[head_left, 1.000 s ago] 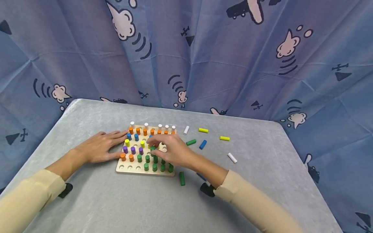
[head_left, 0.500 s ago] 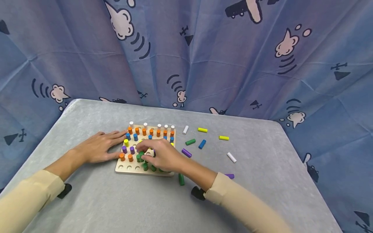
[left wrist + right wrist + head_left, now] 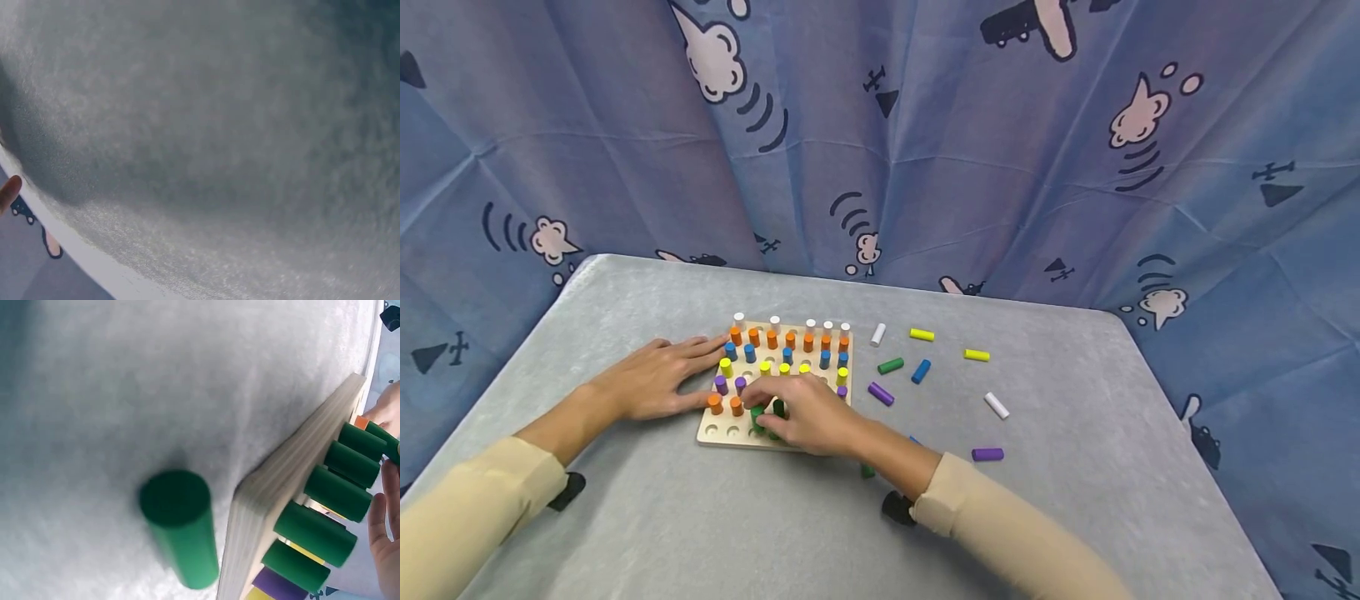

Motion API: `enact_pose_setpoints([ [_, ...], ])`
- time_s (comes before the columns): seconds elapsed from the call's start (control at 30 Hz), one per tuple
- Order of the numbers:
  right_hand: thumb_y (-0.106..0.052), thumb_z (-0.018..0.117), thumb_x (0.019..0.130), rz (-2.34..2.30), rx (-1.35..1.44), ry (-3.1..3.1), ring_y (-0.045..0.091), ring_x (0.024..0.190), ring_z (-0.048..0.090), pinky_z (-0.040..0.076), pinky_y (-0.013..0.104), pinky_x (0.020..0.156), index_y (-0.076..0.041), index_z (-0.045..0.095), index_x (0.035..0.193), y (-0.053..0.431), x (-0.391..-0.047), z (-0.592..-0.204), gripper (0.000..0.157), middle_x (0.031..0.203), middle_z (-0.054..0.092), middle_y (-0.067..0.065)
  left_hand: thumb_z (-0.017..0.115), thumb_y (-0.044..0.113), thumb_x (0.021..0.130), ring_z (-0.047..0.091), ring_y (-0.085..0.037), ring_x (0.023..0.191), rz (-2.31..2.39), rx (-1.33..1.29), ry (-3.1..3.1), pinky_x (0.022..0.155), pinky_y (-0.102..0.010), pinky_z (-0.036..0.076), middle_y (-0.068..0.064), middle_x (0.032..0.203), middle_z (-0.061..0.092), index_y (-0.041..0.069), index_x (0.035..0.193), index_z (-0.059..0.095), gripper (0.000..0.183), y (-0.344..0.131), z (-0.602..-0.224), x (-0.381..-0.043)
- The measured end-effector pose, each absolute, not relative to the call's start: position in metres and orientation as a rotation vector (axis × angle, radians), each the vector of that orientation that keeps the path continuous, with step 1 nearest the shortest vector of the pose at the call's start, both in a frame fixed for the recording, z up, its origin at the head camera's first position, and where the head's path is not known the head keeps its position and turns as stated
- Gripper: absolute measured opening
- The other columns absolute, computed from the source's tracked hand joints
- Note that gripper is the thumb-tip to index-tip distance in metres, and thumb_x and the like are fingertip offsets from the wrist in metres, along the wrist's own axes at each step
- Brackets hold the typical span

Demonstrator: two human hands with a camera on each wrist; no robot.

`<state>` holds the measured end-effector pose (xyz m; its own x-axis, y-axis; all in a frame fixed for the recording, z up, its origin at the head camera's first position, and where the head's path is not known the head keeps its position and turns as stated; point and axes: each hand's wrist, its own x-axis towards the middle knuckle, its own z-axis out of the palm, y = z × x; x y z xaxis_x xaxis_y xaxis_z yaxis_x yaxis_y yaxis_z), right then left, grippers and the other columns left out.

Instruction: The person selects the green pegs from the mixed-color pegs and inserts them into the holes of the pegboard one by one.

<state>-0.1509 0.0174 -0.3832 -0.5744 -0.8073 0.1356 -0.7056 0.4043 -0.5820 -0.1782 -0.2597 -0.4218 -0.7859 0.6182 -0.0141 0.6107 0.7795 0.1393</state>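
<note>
A wooden pegboard [image 3: 718, 439] lies on the table, with coloured pegs standing in rows: white at the far side, then orange, blue [image 3: 749, 353], yellow, purple, and orange and green nearer me. Over its near-left part, my right hand [image 3: 808, 417] pinches a green peg [image 3: 757, 419] between thumb and fingers, right at the front row of holes. In the right wrist view, that row's standing green pegs [image 3: 337, 492] line the board's edge. My left hand [image 3: 658, 379] rests at the board's left edge, fingers extended. The left wrist view shows mostly table, with one fingertip [image 3: 10, 190].
Loose pegs are scattered right of the board: white [image 3: 877, 335], yellow [image 3: 921, 335], green [image 3: 891, 365], blue [image 3: 921, 372] and purple [image 3: 881, 393]. Farther right are a white peg [image 3: 997, 406] and a purple peg [image 3: 987, 454]. A green peg [image 3: 181, 528] lies near the board's corner. A patterned curtain [image 3: 970, 167] hangs behind.
My right hand has moved left and nearer me across the board with the green peg. Purple pegs that its arm covered now show. The left hand has stayed in place.
</note>
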Motion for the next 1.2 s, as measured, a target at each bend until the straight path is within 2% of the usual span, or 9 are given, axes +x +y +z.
enact_pose_setpoints([
  [0.43,-0.009,0.074,0.091,-0.881,-1.341,2.519,0.002,0.095,0.064,0.050,0.017,0.085,-0.009,0.069,0.116,0.013,-0.150,-0.392,0.025,0.107,0.073,-0.001,0.052,0.056,0.098,0.043,-0.039,0.138,0.198,1.014,2.918,0.099,-0.063,0.040,-0.010,0.159,0.034,0.006,0.150,0.045,0.072,-0.261,-0.423,-0.179],
  [0.7,-0.011,0.074,0.091,-0.852,-1.370,2.535,0.000,0.093,0.064,0.047,0.012,0.080,-0.010,0.069,0.113,0.011,-0.150,-0.395,0.023,0.103,0.073,-0.003,0.052,0.056,0.098,0.043,-0.038,0.138,0.202,1.010,2.917,0.098,-0.063,0.040,-0.009,0.159,0.034,0.007,0.150,0.045,0.072,-0.261,-0.424,-0.179],
  [1.2,-0.013,0.074,0.091,-0.819,-1.388,2.549,0.003,0.094,0.065,0.045,0.010,0.082,-0.009,0.069,0.116,0.012,-0.151,-0.396,0.026,0.106,0.073,-0.003,0.051,0.057,0.098,0.042,-0.038,0.139,0.186,0.995,2.912,0.099,-0.063,0.039,-0.010,0.159,0.034,0.007,0.150,0.044,0.073,-0.260,-0.425,-0.181],
])
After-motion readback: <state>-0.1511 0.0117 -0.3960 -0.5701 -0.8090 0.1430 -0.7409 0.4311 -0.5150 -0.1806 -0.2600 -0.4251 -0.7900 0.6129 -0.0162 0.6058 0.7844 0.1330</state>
